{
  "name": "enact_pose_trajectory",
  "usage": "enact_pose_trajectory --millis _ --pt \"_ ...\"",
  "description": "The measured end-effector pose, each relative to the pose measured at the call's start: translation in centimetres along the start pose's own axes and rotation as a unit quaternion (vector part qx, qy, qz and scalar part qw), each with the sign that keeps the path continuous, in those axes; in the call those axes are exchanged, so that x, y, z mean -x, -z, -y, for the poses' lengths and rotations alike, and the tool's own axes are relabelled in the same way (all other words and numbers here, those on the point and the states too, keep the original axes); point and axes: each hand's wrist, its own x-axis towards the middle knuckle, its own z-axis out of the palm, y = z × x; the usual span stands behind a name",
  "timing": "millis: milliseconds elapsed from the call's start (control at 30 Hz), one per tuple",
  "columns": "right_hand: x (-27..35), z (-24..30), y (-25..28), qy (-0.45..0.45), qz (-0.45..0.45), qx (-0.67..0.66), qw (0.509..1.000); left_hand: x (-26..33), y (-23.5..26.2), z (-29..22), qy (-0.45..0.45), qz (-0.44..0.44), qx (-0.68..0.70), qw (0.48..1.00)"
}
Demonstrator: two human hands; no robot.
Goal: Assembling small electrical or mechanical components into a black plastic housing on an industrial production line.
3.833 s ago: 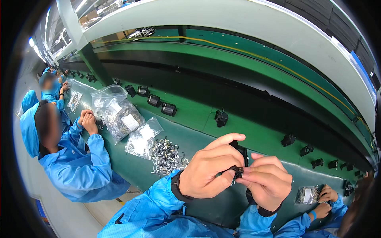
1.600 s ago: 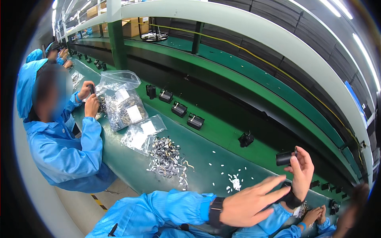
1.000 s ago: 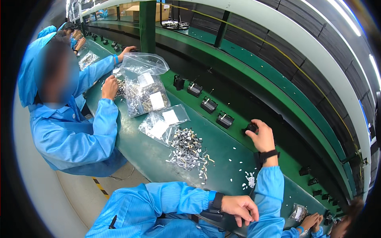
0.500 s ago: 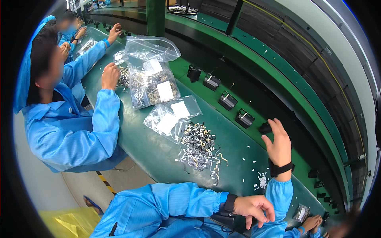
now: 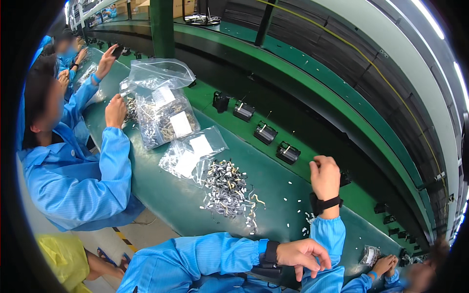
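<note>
My left hand hovers over my right sleeve near the bench's front side. Its thumb and bent fingers are apart, with nothing seen between them. Farther forward, my right hand is raised at the bench's far side beside a black device. Its thumb stands away from the curled fingers, whose tips are partly hidden; no held thing shows. Small white pieces lie scattered by my right wrist. To the left, a heap of short black, grey and yellow wires with white connectors lies on the green bench.
Black box-shaped devices stand in a row on the green strip beside the dark conveyor. Clear bags of wires lie left of the heap. A co-worker in blue sits at left; another person's hands rest at lower right.
The whole view has shifted, bringing the bench things leftward. My right hand's fingers, stretched up before, are now curled. The co-worker's raised hand has moved and shows a dark piece.
</note>
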Motion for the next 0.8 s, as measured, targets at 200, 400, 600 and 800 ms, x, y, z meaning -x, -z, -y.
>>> enact_pose_trajectory --millis 200,400,600,800 --pt "0.7 -5.4 -2.6 -0.007 -0.010 0.068 0.998 -0.1 -0.5 0.7 0.029 -0.006 -0.020 0.999" --pt "0.5 -2.9 -2.9 -0.034 0.042 0.170 0.984 0.3 -0.7 -0.4 0.025 -0.039 -0.046 0.998" --pt "0.5 -2.4 -2.3 -0.069 0.091 0.167 0.979 0.0 -0.5 -0.3 0.021 -0.033 -0.057 0.998" --pt "1.7 -0.7 1.2 -0.003 0.113 0.090 0.989 -0.2 -0.4 -0.1 0.019 -0.018 -0.067 0.997"
